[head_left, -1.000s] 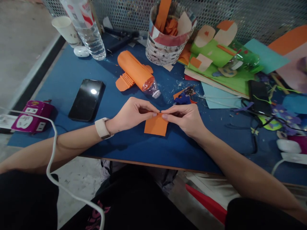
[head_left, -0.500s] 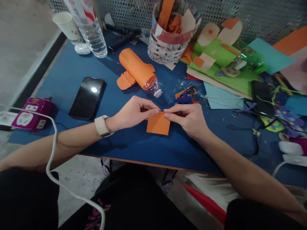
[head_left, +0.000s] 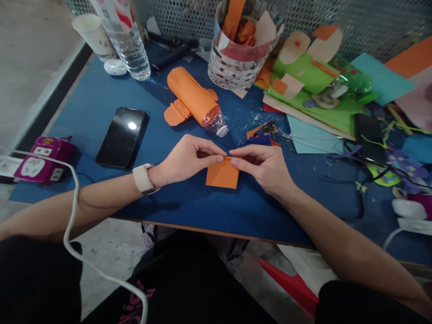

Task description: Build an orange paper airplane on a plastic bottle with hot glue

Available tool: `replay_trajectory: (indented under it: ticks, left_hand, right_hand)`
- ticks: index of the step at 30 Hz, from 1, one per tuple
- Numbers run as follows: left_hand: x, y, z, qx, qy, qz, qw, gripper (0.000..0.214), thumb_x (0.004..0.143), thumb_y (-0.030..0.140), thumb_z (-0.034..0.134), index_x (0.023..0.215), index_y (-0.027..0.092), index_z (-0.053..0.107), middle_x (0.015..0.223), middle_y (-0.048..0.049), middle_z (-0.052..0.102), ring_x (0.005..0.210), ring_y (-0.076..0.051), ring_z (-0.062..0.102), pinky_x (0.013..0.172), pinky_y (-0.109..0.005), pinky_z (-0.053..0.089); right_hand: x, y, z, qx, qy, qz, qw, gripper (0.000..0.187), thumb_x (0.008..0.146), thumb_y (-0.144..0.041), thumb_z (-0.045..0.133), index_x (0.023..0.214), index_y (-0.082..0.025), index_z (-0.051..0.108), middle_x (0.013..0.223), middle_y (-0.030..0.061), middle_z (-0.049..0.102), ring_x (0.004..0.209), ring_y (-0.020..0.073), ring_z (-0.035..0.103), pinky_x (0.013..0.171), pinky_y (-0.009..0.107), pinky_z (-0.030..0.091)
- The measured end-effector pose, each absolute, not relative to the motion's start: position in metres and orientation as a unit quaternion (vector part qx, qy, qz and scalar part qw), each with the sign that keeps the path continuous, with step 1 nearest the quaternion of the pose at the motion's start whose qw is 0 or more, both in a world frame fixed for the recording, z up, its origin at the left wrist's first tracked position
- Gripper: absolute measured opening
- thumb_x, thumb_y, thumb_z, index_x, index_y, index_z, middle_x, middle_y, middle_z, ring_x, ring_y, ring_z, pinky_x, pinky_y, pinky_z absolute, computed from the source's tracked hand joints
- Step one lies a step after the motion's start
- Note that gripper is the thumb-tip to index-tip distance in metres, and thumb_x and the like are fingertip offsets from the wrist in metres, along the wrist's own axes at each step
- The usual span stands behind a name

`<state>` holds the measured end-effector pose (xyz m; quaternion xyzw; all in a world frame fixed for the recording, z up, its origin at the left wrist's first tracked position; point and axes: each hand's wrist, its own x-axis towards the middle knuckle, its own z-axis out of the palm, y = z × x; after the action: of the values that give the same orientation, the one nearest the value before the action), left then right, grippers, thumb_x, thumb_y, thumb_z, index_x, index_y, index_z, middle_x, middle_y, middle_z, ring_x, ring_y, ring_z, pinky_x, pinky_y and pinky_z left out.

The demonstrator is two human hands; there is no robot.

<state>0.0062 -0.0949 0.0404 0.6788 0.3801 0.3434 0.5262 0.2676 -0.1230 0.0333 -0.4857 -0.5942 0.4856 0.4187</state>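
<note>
The small orange square paper sheet (head_left: 222, 174) is matt and smooth; the orange paper-wrapped cylindrical bottle (head_left: 189, 93) ends in glossy clear plastic. The black rectangular phone (head_left: 120, 138) is glossy, the round white-and-red woven paper basket (head_left: 232, 67) rough, the grey perforated metal panel (head_left: 182, 18) dull, the blue tabletop (head_left: 189, 202) smooth

A lane runs between the phone (head_left: 121, 137) and the orange-wrapped bottle (head_left: 191, 95), which obstructs reaching beyond the hands (head_left: 187, 159).
</note>
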Motion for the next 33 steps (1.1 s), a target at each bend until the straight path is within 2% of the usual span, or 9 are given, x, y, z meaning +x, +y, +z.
replay_trajectory:
  ticks: [2,4,8,12,19,27,33]
  left_hand:
    - [0.0061,-0.095,0.0403,0.677,0.383,0.345,0.526,0.02,0.101,0.039,0.097,0.11,0.022,0.1,0.106,-0.0091,0.096,0.097,-0.024,0.092,0.089,-0.032,0.076]
    - [0.0059,-0.0949,0.0403,0.677,0.382,0.344,0.526,0.022,0.101,0.041,0.098,0.111,0.022,0.1,0.107,-0.0097,0.096,0.099,-0.024,0.092,0.09,-0.033,0.077]
    - [0.0055,-0.0948,0.0412,0.678,0.38,0.344,0.527,0.021,0.101,0.04,0.098,0.109,0.022,0.1,0.107,-0.0097,0.096,0.099,-0.025,0.093,0.091,-0.033,0.078]
    - [0.0053,-0.0947,0.0429,0.677,0.382,0.342,0.528,0.02,0.1,0.04,0.1,0.108,0.022,0.1,0.108,-0.0097,0.097,0.099,-0.025,0.093,0.093,-0.034,0.078]
    - [0.0051,-0.0942,0.0444,0.681,0.394,0.334,0.52,0.017,0.104,0.036,0.094,0.11,0.022,0.1,0.102,-0.0083,0.096,0.094,-0.023,0.092,0.082,-0.029,0.074]
    - [0.0056,-0.0947,0.0432,0.681,0.384,0.347,0.518,0.017,0.102,0.036,0.097,0.109,0.021,0.1,0.104,-0.0092,0.096,0.094,-0.023,0.092,0.086,-0.029,0.076]
    - [0.0054,-0.0947,0.0411,0.684,0.372,0.358,0.516,0.014,0.101,0.034,0.096,0.109,0.022,0.101,0.107,-0.009,0.097,0.096,-0.023,0.093,0.088,-0.03,0.077]
  right_hand:
    - [0.2678,-0.1234,0.0347,-0.497,-0.588,0.491,0.409,0.031,0.089,-0.053,0.109,0.11,-0.031,0.101,0.096,0.0045,0.094,0.079,0.0245,0.086,0.074,0.04,0.075]
    - [0.2678,-0.1237,0.036,-0.499,-0.59,0.491,0.403,0.029,0.092,-0.055,0.107,0.107,-0.031,0.102,0.095,0.0052,0.094,0.078,0.0249,0.086,0.074,0.04,0.076]
    - [0.2678,-0.1238,0.036,-0.496,-0.608,0.469,0.406,0.025,0.092,-0.052,0.107,0.102,-0.03,0.102,0.099,0.0065,0.095,0.089,0.0284,0.09,0.083,0.043,0.076]
    - [0.2687,-0.1234,0.0339,-0.495,-0.615,0.462,0.404,0.026,0.092,-0.053,0.107,0.105,-0.03,0.102,0.099,0.0071,0.095,0.088,0.0289,0.09,0.081,0.043,0.075]
    - [0.269,-0.1232,0.0361,-0.496,-0.621,0.458,0.398,0.025,0.094,-0.052,0.106,0.104,-0.03,0.102,0.1,0.0071,0.095,0.091,0.0297,0.09,0.085,0.044,0.076]
    - [0.2677,-0.1244,0.0365,-0.485,-0.622,0.467,0.399,0.022,0.095,-0.047,0.104,0.106,-0.029,0.101,0.102,0.0072,0.095,0.092,0.0271,0.089,0.084,0.04,0.073]
    - [0.2664,-0.1251,0.0374,-0.481,-0.625,0.48,0.384,0.026,0.096,-0.051,0.104,0.107,-0.028,0.101,0.094,0.0065,0.093,0.084,0.0255,0.087,0.079,0.039,0.073]
